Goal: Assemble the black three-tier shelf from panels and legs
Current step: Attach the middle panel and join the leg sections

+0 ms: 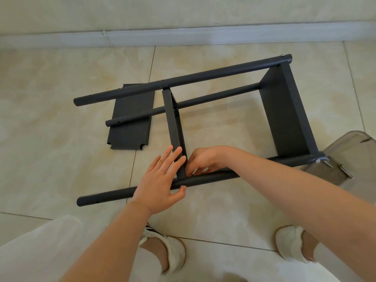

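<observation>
The black shelf frame lies on its side on the tiled floor. An end panel [284, 110] is fixed between the far leg [183, 79], a lower leg [213, 95] and the near leg [107, 197]. A middle panel [173, 121] stands on edge between the legs. My left hand [160, 184] presses straight fingers against that panel's left face, and its thumb touches a silver screw [183, 186] in the near leg. My right hand [205, 159] curls its fingers at the panel's lower right corner, where it meets the near leg. A loose third panel [131, 123] lies flat at the left.
A clear plastic tub [345, 151] at the right edge holds loose screws [345, 169] and touches the frame's near corner. The wall's skirting [183, 36] runs behind. My slippered feet [171, 253] stand close in front of the frame.
</observation>
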Available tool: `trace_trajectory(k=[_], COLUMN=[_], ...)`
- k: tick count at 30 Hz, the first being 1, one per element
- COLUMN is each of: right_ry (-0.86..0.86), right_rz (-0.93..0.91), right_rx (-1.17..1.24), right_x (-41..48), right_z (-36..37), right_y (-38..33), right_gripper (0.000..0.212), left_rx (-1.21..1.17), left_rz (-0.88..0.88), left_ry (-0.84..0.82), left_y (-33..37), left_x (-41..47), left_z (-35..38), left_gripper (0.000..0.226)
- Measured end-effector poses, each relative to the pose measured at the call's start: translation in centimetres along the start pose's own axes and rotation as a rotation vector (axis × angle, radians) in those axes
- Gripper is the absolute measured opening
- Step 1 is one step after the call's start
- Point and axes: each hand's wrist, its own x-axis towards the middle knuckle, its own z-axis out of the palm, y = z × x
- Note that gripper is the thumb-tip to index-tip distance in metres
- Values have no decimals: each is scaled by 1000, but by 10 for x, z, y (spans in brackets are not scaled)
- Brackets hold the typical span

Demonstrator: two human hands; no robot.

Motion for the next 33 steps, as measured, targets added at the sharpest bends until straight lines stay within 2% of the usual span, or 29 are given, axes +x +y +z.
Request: trace_trajectory(k=[5, 8, 10, 13, 16, 18, 22, 24, 26, 29, 30, 33], right_ry=[60, 139, 204, 246, 300, 352, 381, 391, 435, 491, 488, 481], right_rz=[22, -42, -90, -96, -65, -62, -80, -76, -67, -75, -80, -84], right_rx=[-244, -366, -432, -487, -548, -562, -652, -679, -694, -710, -707, -703], right_x=[-19, -34, -42, -47, -53, -55, -57, -60, -62, -63, -64, -62], right_z=[7, 15, 21, 29, 38, 42, 44, 45, 46, 44, 43, 45], right_y=[-11, -13, -13, -9, -5, -3, 1, 2, 3, 5, 5, 8], right_gripper=[9, 24, 34, 31, 39, 41, 29, 28, 26, 22, 22, 25], left_rx=[-60, -226, -369, -564, -575, -654, -973, -1167, -1404, -1661, -1744, -1982], left_rz=[-63, -147, -221, -319, -375, -456, -708, -847, -1017, -1172, -1189, -1190], left_ry=[-29, -9, 29, 67, 120, 225, 479, 580, 574, 373, 355, 516], left_y=[7, 19, 29, 42, 50, 55, 68, 73, 75, 74, 73, 68], left_x=[-3, -7, -8, -8, -10, -13, -21, -26, -30, -32, -31, -26], left_z=[-9, -10, -9, -10, -9, -10, -15, -15, -12, -6, -6, -8], left_gripper=[76, 74, 77, 77, 71, 67, 27, 15, 3, 22, 26, 29])
